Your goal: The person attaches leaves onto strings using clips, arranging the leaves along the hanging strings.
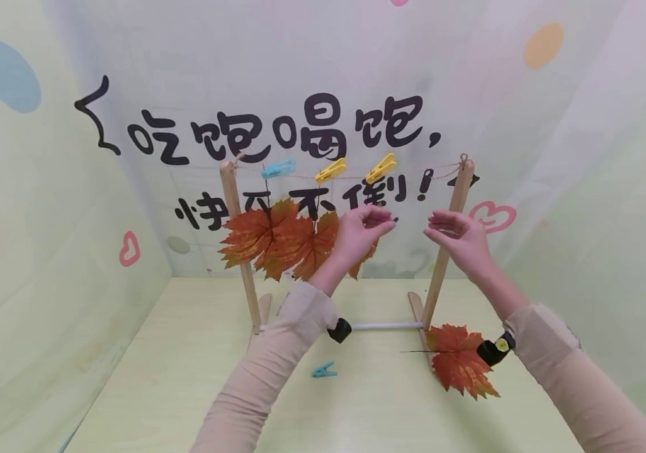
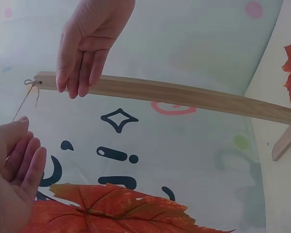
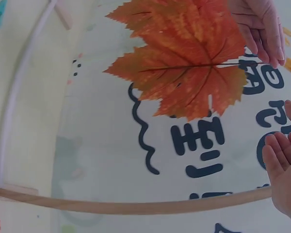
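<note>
My left hand (image 1: 361,233) is raised in front of the hanging row, fingers loosely bent, holding nothing. Level with it, my right hand (image 1: 461,242) stands before the right wooden post (image 1: 452,229), also with nothing in its relaxed fingers. A gap separates the two hands. Above them, a thin string (image 1: 303,177) carries a blue clothespin (image 1: 279,168) and two yellow clothespins, one left (image 1: 331,170) and one right (image 1: 381,168). Red-orange maple leaves (image 1: 255,233) hang by their stems below; the rightmost leaf (image 3: 194,68) is partly hidden behind my left hand in the head view.
On the table (image 1: 187,377) lie a loose blue clothespin (image 1: 325,370) and another maple leaf (image 1: 459,362) by the right post's foot. A left post (image 1: 242,251) and a white bottom rod (image 1: 388,326) complete the frame. Behind hangs a cloth (image 1: 300,63) with black lettering.
</note>
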Action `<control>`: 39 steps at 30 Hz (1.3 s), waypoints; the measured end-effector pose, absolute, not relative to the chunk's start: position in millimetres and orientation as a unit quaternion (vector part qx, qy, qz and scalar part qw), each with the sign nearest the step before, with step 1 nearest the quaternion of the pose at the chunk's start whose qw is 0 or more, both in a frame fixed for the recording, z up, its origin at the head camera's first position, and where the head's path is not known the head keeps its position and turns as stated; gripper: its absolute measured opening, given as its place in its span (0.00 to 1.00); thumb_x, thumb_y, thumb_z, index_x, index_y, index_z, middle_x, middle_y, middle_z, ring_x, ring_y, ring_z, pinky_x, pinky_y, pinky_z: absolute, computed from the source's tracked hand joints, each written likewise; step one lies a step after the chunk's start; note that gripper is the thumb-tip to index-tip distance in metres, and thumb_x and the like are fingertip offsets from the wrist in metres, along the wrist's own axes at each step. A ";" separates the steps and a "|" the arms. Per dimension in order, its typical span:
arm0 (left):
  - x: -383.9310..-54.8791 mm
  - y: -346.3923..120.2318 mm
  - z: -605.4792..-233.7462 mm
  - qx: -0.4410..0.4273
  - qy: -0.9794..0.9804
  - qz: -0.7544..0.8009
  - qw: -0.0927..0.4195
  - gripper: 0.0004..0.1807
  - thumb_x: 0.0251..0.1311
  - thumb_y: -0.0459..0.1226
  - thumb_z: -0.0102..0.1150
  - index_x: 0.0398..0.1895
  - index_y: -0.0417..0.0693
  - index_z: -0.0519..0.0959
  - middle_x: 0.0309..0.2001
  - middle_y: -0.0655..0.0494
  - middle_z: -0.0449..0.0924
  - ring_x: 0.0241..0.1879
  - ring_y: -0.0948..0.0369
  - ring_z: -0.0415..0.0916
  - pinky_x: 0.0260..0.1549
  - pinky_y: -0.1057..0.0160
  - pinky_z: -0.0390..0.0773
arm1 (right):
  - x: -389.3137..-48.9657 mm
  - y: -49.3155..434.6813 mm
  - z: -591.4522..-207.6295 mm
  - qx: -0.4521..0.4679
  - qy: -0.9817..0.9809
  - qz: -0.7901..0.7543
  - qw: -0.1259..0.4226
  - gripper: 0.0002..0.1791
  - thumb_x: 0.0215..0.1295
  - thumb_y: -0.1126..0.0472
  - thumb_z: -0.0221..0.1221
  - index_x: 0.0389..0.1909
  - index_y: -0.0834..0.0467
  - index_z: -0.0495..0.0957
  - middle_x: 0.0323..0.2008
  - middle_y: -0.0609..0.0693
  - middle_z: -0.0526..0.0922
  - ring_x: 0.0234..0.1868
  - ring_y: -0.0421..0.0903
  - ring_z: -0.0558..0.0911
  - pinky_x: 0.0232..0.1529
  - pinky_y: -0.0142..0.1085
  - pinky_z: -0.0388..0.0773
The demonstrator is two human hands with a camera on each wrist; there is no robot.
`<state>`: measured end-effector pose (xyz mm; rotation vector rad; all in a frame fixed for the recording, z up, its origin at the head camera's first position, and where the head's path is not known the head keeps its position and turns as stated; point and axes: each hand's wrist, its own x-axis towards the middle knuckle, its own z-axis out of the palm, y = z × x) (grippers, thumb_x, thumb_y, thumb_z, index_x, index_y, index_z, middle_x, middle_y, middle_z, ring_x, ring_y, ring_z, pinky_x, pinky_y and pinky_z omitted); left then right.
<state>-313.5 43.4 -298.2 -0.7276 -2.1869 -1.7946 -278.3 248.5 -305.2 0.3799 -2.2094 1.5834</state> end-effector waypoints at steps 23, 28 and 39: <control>-307.2 72.7 -403.3 -0.229 -0.781 -0.580 0.039 0.10 0.51 0.33 0.64 0.37 0.39 0.81 0.34 0.49 0.83 0.32 0.62 0.79 0.31 0.73 0.76 | -248.4 285.4 -404.7 0.088 -0.819 0.549 0.142 0.23 0.59 0.63 0.59 0.51 0.73 0.70 0.45 0.70 0.75 0.37 0.27 0.76 0.40 0.20 0.73; -303.1 78.4 -434.6 -0.224 -0.792 -0.567 0.019 0.09 0.50 0.32 0.64 0.36 0.38 0.81 0.33 0.49 0.83 0.31 0.62 0.79 0.30 0.73 0.76 | -241.1 295.4 -422.5 0.073 -0.823 0.547 0.132 0.24 0.59 0.62 0.60 0.51 0.73 0.69 0.42 0.58 0.79 0.37 0.29 0.77 0.39 0.20 0.74; -293.6 83.4 -492.7 -0.197 -0.793 -0.571 -0.080 0.16 0.52 0.34 0.63 0.44 0.36 0.78 0.39 0.46 0.81 0.38 0.58 0.79 0.35 0.70 0.77 | -276.9 360.4 -525.4 0.112 -0.771 0.612 0.133 0.22 0.56 0.65 0.61 0.54 0.61 0.72 0.44 0.55 0.79 0.41 0.45 0.79 0.38 0.30 0.78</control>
